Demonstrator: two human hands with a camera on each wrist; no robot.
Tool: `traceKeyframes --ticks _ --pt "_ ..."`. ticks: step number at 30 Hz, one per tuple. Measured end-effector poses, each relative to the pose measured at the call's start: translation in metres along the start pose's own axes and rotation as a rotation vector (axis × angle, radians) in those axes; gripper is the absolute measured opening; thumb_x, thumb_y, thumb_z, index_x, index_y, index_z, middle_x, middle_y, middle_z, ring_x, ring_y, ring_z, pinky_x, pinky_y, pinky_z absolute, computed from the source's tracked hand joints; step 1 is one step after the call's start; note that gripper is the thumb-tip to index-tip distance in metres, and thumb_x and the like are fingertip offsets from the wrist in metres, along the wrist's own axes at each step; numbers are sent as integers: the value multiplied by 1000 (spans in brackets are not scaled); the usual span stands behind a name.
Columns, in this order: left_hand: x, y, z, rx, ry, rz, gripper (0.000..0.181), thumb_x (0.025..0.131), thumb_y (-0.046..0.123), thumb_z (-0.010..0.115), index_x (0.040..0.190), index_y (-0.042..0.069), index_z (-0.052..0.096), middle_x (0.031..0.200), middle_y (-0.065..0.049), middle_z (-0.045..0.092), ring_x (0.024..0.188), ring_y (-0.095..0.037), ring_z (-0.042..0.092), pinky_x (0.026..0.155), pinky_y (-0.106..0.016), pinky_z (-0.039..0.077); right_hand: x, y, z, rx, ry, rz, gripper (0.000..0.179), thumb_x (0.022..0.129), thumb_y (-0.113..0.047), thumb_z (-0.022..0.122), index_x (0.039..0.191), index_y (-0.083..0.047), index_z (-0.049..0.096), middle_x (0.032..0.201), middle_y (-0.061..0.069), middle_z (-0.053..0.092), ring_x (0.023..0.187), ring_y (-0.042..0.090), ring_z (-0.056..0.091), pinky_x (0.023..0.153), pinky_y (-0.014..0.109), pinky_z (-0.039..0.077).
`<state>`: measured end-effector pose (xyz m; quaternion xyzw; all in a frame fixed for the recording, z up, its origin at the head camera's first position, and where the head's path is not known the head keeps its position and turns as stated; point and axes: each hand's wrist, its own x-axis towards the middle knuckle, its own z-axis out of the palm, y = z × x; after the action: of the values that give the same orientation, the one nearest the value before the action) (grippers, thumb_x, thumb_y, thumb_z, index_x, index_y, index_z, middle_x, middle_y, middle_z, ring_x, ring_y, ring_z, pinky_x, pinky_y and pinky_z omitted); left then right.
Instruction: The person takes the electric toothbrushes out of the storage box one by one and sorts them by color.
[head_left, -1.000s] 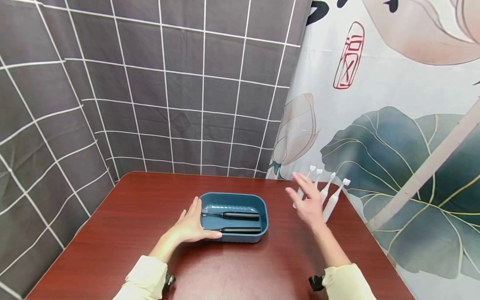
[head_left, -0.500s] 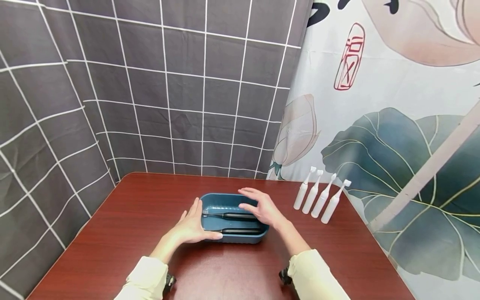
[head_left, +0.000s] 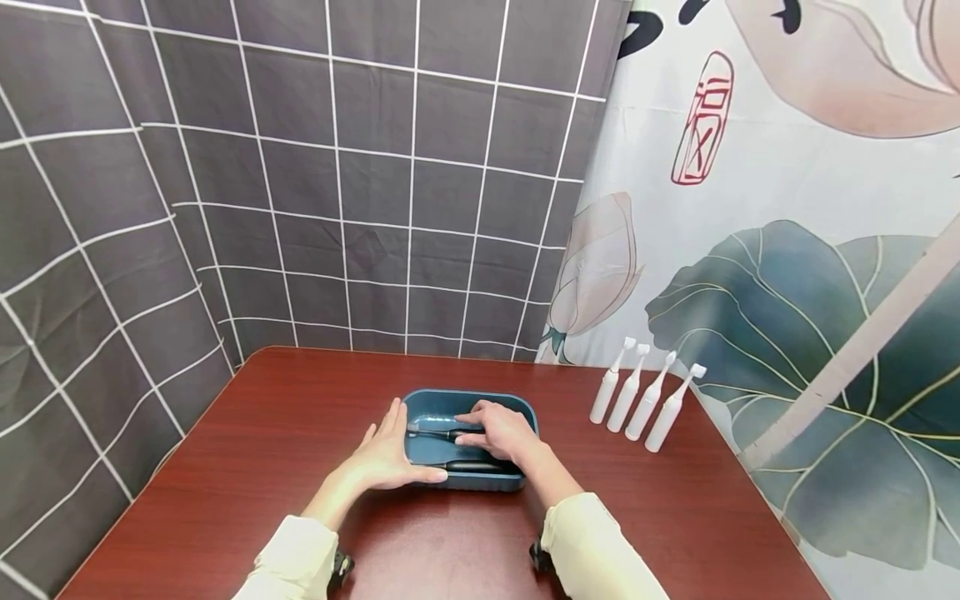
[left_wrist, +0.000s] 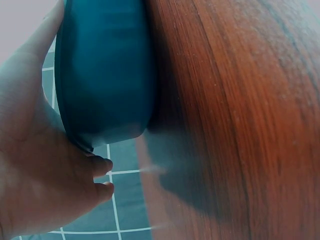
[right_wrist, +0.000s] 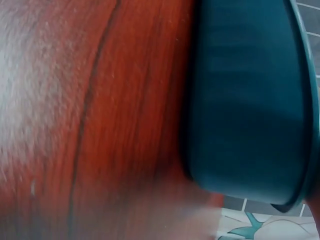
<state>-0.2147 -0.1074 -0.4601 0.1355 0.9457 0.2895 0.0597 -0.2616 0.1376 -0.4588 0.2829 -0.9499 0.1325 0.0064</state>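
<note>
A blue plastic box (head_left: 480,482) sits on the table with two black electric toothbrushes lying in it, the back toothbrush (head_left: 442,433) and the front toothbrush (head_left: 465,466). My left hand (head_left: 386,454) rests against the box's left end, its fingers straight along that side and the thumb over the front rim; the left wrist view shows it at the box wall (left_wrist: 107,70). My right hand (head_left: 501,429) reaches down into the box from the right. Its thumb and index finger lie on either side of the back toothbrush's handle, a gap still showing between them, and the hand covers the handle's right end.
Several white electric toothbrushes (head_left: 642,410) stand in a slanted row on the right of the reddish-brown table (head_left: 300,400). A dark grid-patterned curtain (head_left: 375,192) hangs behind and to the left, and a floral one (head_left: 787,333) on the right.
My right hand has swung left from beside the white toothbrushes and lowered into the box at the back black toothbrush. The left hand has stayed at the box's left end.
</note>
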Motion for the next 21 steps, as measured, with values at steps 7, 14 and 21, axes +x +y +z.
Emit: traceKeyframes --ticks 7,14,21 --pt "-3 3 -4 4 -9 1 139 66 73 79 157 -8 10 165 -25 7 148 -43 21 118 -61 11 1 -1 6 -77 -1 -15 47 89 -50 72 131 -29 69 101 -4 61 87 12 59 72 32 52" --pt "-3 4 -5 1 -6 10 140 66 74 78 157 -9 11 165 -25 8 149 -41 18 117 -62 11 2 1 9 -126 4 -21 41 89 -46 73 127 -30 73 95 -5 60 83 14 60 68 33 52" --pt "-3 3 -5 0 -7 9 140 66 75 77 157 -8 11 165 -25 8 149 -40 17 118 -61 10 2 0 8 -112 -12 -33 35 90 -42 73 123 -29 75 93 -6 60 84 13 58 68 33 52"
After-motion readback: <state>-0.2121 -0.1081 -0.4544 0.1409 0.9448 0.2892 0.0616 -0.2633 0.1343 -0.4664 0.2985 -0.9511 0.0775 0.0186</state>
